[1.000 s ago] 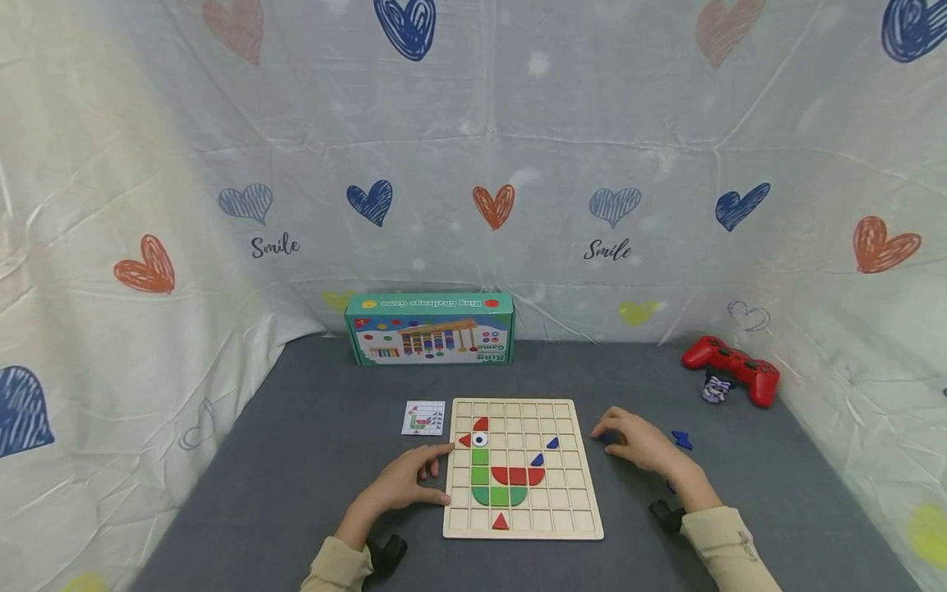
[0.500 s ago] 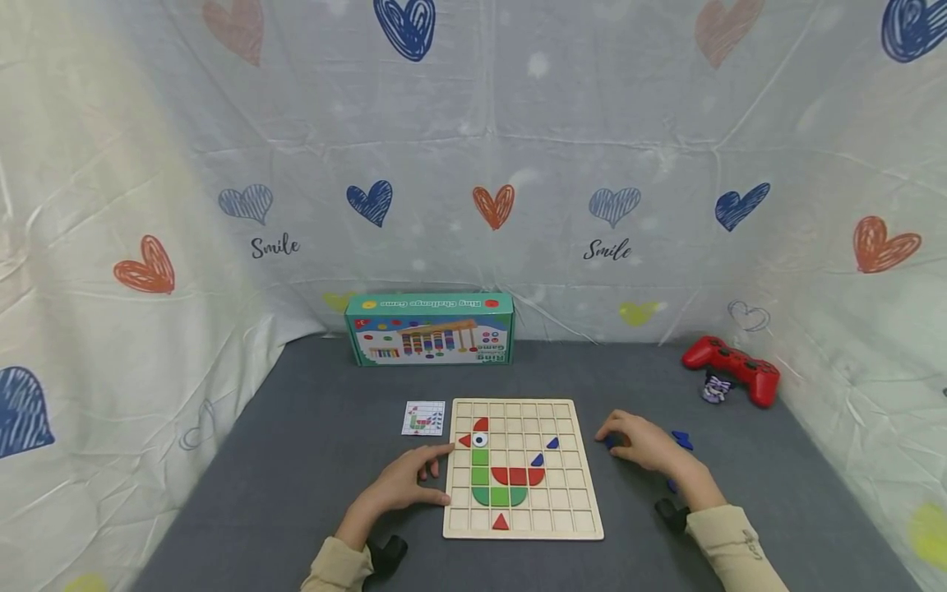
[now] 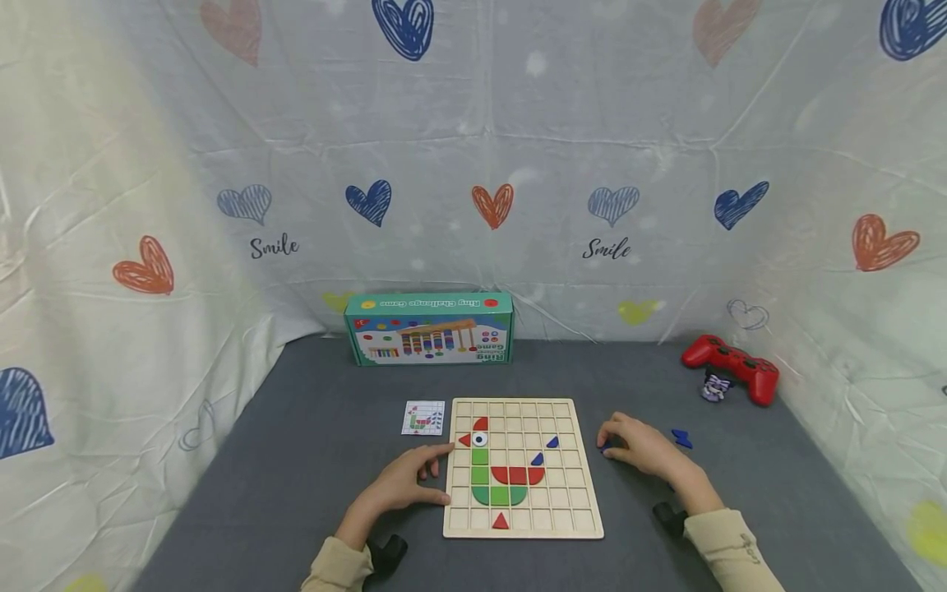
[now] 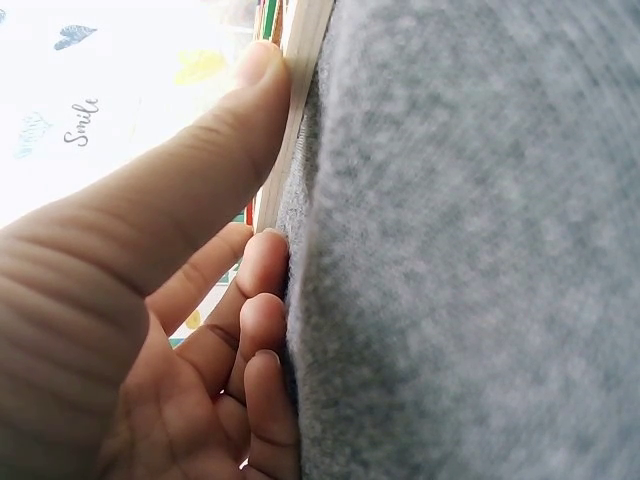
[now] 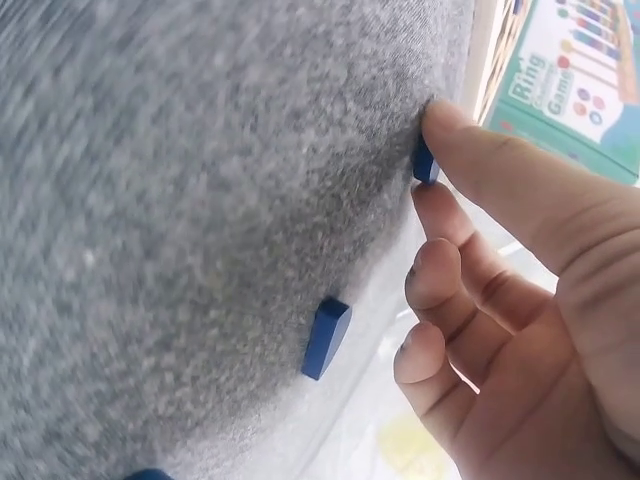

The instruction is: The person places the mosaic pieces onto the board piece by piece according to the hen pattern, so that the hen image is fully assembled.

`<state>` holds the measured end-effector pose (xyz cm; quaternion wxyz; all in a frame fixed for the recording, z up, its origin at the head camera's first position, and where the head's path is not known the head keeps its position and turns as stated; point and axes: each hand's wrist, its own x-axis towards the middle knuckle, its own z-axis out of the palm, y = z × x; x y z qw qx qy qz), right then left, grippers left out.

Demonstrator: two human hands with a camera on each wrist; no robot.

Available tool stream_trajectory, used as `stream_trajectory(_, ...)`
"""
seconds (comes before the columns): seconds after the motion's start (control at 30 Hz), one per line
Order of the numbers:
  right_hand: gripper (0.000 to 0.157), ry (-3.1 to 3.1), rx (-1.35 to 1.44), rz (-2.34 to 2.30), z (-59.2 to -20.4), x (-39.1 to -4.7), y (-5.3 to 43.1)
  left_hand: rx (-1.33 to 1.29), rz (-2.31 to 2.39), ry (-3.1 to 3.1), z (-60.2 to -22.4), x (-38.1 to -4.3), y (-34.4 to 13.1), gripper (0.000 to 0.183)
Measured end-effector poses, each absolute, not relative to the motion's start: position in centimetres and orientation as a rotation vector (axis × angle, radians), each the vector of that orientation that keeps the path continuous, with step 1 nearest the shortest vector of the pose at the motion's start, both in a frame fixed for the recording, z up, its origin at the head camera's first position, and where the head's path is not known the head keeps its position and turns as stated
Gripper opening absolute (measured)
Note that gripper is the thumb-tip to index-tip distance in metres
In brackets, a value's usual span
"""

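A square wooden grid board (image 3: pixel 584 477) lies on the grey cloth, with flat red, green and blue pieces forming a bird-like figure. At its left edge, the thumb and index finger of my left hand (image 3: pixel 403 478) touch the rim; the other fingers are loosely bent in the left wrist view. Right of the board, my right hand (image 3: pixel 642 444) pinches a small blue piece (image 5: pixel 426 164) between thumb and index finger, low over the cloth. Two blue triangles, one of them (image 3: pixel 552 442), sit on the board's right half. Fingers partly hide the pinched piece's shape.
A printed pattern card (image 3: pixel 423 418) lies beyond the left hand. Loose blue pieces (image 3: pixel 681 438) lie right of the right hand. Farther back are a game box (image 3: pixel 432 333), a red game controller (image 3: pixel 732 368) and a small purple-and-white figure (image 3: pixel 715 388).
My right hand has shifted slightly right and toward me, and the blue piece now shows at its fingertips. My left hand and the board stay in place.
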<state>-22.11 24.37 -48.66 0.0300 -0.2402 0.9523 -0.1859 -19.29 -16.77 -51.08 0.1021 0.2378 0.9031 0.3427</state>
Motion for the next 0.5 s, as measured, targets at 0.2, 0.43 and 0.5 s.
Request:
stream_trajectory(0.2, 0.012, 2.982, -0.773, -0.589, -48.7, -22.0, 23.9, 0.709, 1.021, 2.662, -51.0, -19.3, -16.8, 0.076)
stream_trajectory(0.43, 0.011, 2.996, -0.810, -0.613, -48.5, -22.0, 22.9, 0.710, 1.017, 2.665, -51.0, -19.3, -16.7, 0.076)
stream_trajectory(0.5, 0.011, 2.991, -0.818, -0.624, -48.4, -21.9, 22.5, 0.709, 1.018, 2.664, -50.9, -19.2, -16.7, 0.076)
